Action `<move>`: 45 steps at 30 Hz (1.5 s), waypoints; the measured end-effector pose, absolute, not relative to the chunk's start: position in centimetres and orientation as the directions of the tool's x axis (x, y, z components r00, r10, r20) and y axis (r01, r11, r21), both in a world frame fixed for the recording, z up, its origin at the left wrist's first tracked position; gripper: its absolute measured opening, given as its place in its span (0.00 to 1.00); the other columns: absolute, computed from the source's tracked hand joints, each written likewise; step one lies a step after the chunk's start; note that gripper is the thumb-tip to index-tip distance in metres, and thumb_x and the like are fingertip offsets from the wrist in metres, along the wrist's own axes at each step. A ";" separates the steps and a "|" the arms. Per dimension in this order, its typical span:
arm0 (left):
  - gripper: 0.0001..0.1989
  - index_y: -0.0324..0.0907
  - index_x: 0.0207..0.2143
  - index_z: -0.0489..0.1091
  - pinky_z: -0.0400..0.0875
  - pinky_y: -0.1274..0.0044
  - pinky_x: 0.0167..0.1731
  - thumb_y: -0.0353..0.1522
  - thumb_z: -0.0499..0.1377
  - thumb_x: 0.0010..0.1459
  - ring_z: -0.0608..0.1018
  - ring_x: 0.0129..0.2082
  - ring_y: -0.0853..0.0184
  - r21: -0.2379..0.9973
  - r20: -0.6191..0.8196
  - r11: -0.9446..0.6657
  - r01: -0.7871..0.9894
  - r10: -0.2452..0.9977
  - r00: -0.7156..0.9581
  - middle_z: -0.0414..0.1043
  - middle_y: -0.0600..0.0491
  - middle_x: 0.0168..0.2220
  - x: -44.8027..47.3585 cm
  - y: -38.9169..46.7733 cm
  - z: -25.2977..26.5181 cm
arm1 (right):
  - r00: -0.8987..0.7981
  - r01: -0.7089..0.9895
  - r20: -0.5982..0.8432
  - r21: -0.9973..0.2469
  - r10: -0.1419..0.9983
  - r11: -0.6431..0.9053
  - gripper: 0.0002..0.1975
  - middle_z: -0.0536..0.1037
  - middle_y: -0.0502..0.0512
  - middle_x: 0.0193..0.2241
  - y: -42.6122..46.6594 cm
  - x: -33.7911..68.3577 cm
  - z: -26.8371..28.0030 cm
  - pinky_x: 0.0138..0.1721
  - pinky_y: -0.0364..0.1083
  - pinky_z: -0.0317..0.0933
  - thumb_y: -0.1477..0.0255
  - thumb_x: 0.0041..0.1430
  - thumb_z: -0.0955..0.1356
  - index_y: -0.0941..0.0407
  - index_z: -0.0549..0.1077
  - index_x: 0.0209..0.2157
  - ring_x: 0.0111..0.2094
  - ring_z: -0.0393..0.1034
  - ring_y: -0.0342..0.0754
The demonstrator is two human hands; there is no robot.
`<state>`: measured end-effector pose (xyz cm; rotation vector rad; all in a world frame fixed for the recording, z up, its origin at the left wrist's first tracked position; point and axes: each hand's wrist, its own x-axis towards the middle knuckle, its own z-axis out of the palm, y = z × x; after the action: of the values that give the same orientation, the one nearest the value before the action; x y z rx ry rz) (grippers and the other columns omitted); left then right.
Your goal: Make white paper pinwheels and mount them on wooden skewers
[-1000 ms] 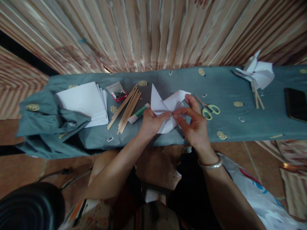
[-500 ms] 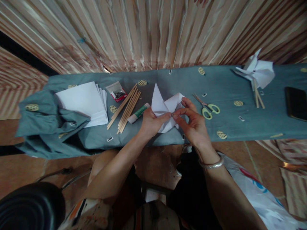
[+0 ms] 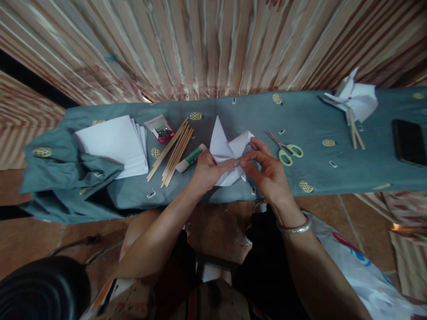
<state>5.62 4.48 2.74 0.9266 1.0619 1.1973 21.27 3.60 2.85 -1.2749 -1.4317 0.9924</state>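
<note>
A striped curtain [image 3: 207, 49] hangs beyond the hands, along the far side of the bench [image 3: 250, 113], whose patterned green cloth runs out to both sides of them. A plastic bag [image 3: 353, 266] lies below the bench, on the outer side of the right forearm. Well to the left of the hands is a stack of white paper [image 3: 110, 144], one corner overlapped by bunched cloth. Well to the right, and farther from the person, lie white paper pieces [image 3: 362, 100] with wooden sticks showing under them.

The folded white paper [image 3: 220, 142], with its pointed corners up, is between the two hands. The left hand [image 3: 208, 171] grips its left side, thumb stretched over the middle. The right hand [image 3: 268, 171] is nearly closed, thumb and forefinger pinched together at the middle, other fingers curled by the right edge. The fingertips of both hands meet there; whether something tiny is between them I cannot tell.

A phone [image 3: 408, 142] lies far right of the hands. Loose sticks [image 3: 178, 153] lie left of the left hand. Scissors [image 3: 283, 145] are just right of the right hand. An opened box [image 3: 162, 129] of small metal pieces sits past the sticks, and a glue stick [image 3: 191, 158] is right beside the left hand.
</note>
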 end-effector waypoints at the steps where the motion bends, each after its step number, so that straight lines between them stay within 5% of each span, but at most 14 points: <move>1: 0.16 0.39 0.28 0.77 0.75 0.73 0.34 0.38 0.73 0.36 0.80 0.31 0.62 0.956 -0.145 0.151 -0.253 0.988 0.045 0.81 0.52 0.30 5.6 4.5 2.7 | -0.015 0.224 0.122 -0.967 0.992 0.122 0.08 0.67 0.55 0.61 3.6 21.3 2.8 0.66 0.62 0.48 0.63 0.52 0.74 0.52 0.77 0.29 0.63 0.60 0.57; 21: 0.15 0.41 0.29 0.77 0.75 0.73 0.34 0.35 0.72 0.36 0.81 0.33 0.60 0.960 -0.162 0.165 -0.225 0.986 0.031 0.81 0.51 0.31 5.4 4.4 2.8 | 0.006 0.244 0.150 -0.959 0.989 0.144 0.09 0.66 0.57 0.60 3.5 21.3 2.9 0.65 0.61 0.48 0.65 0.51 0.74 0.52 0.75 0.33 0.63 0.60 0.56; 29: 0.16 0.40 0.29 0.78 0.76 0.73 0.33 0.35 0.74 0.35 0.81 0.31 0.62 0.952 -0.157 0.157 -0.261 0.987 0.022 0.80 0.52 0.30 5.3 4.2 2.7 | 0.067 0.270 0.172 -0.951 0.983 0.148 0.36 0.65 0.58 0.62 3.5 21.7 1.7 0.65 0.62 0.50 0.62 0.48 0.76 0.49 0.64 0.59 0.64 0.58 0.57; 35: 0.18 0.40 0.31 0.78 0.76 0.73 0.34 0.34 0.74 0.34 0.80 0.30 0.63 0.941 -0.173 0.172 -0.291 0.985 0.023 0.81 0.51 0.31 5.4 4.1 2.7 | 0.090 0.189 0.161 -0.972 0.983 0.142 0.48 0.62 0.60 0.63 3.7 21.8 1.1 0.62 0.60 0.58 0.60 0.45 0.77 0.48 0.55 0.65 0.62 0.61 0.58; 40: 0.16 0.40 0.31 0.78 0.76 0.74 0.32 0.34 0.73 0.36 0.80 0.30 0.64 0.945 -0.178 0.177 -0.276 0.984 0.021 0.81 0.51 0.31 5.3 4.0 2.7 | 0.050 0.064 0.066 -0.996 0.997 0.063 0.53 0.75 0.58 0.51 3.5 21.5 1.7 0.50 0.58 0.71 0.61 0.45 0.77 0.46 0.47 0.67 0.46 0.75 0.55; 45: 0.16 0.39 0.29 0.78 0.75 0.75 0.31 0.35 0.73 0.36 0.80 0.29 0.64 0.935 -0.189 0.195 -0.296 0.981 0.048 0.81 0.51 0.30 5.3 4.0 2.8 | 0.054 -0.009 -0.078 -0.997 0.996 -0.078 0.56 0.81 0.52 0.38 3.3 21.3 2.7 0.39 0.57 0.76 0.62 0.43 0.78 0.48 0.45 0.67 0.31 0.77 0.52</move>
<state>5.32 3.95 2.83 0.8553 1.0581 1.1816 21.29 3.34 2.74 -1.2862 -1.1266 1.2290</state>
